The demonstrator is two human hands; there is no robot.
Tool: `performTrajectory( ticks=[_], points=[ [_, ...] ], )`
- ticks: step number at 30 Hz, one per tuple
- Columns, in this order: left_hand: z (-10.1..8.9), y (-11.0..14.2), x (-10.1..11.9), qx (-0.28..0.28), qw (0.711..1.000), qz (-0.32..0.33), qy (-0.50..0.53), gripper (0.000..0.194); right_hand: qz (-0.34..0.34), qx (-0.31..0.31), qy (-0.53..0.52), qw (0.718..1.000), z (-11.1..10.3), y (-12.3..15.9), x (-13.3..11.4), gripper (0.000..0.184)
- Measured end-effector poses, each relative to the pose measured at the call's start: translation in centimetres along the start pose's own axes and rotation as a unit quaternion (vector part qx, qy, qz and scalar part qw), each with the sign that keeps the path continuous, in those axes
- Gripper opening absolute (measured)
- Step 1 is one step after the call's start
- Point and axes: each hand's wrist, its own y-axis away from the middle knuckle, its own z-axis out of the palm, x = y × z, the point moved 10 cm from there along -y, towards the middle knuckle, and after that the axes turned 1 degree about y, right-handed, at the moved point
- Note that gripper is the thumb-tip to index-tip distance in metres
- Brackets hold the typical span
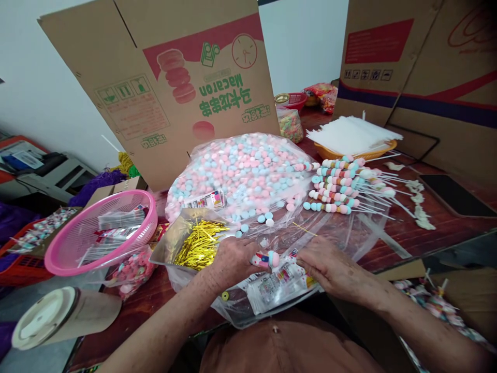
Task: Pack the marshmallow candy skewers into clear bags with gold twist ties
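Note:
My left hand point(233, 259) is closed around a skewer of pink, blue and white marshmallow candies point(267, 258), whose end sticks out to the right of my fingers. My right hand point(330, 265) rests with its fingers on a stack of small printed clear bags point(277, 285) lying on a plastic sheet at the table's near edge. Just left of my left hand sits an open bag of gold twist ties point(200, 243). Behind it lies a big clear bag of pink and blue marshmallow balls point(240, 171).
A pile of finished candy skewers point(345, 189) lies right of the big bag. A pink basket point(104, 228) with packets stands at left, a paper cup point(58, 316) lies near it. An orange tray of white sticks point(349, 137) and cardboard boxes point(174, 77) stand behind.

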Motion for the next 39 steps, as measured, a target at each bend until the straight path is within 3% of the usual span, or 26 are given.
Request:
performTrajectory(
  ticks=[6,9,13,16,20,23,28,34,39],
  points=[
    [1.1,-0.6,-1.2,-0.098,0.983,-0.091,0.126,0.056,-0.045,0.062,0.084,0.993,-1.6,-0.3,-2.6,0.023],
    [1.5,-0.6,-0.1,-0.139,0.972,-0.067,0.175,0.052,-0.061,0.081,0.106,0.989,-1.3,-0.1,-3.6,0.023],
    [1.2,-0.8,1.5,-0.176,0.966,-0.015,0.189,0.047,-0.061,0.050,0.085,0.993,-0.3,-0.3,-2.9,0.016],
    [0.6,-0.9,1.1,-0.165,0.967,-0.026,0.192,0.046,-0.036,0.037,0.083,0.995,-0.4,-0.3,-1.8,0.017],
    [-0.3,-0.6,-1.4,-0.097,0.987,-0.102,0.079,0.050,-0.029,0.035,0.081,0.996,-0.6,0.0,-1.6,0.023],
    [-0.1,-0.2,-2.5,-0.073,0.986,-0.143,0.034,0.057,-0.032,0.032,0.066,0.997,-0.5,0.2,-1.7,0.027],
    [0.8,-0.5,-1.0,-0.087,0.988,-0.074,0.099,0.056,-0.041,0.030,0.057,0.997,-0.8,0.0,-1.7,0.028],
    [0.8,-0.8,0.6,-0.100,0.970,-0.007,0.223,0.047,-0.049,0.041,0.068,0.996,-1.7,-0.2,-1.3,0.023],
    [0.7,-1.4,0.8,-0.097,0.980,-0.001,0.176,0.049,-0.055,0.048,0.086,0.994,-1.2,-0.3,-1.5,0.020]
  ],
)
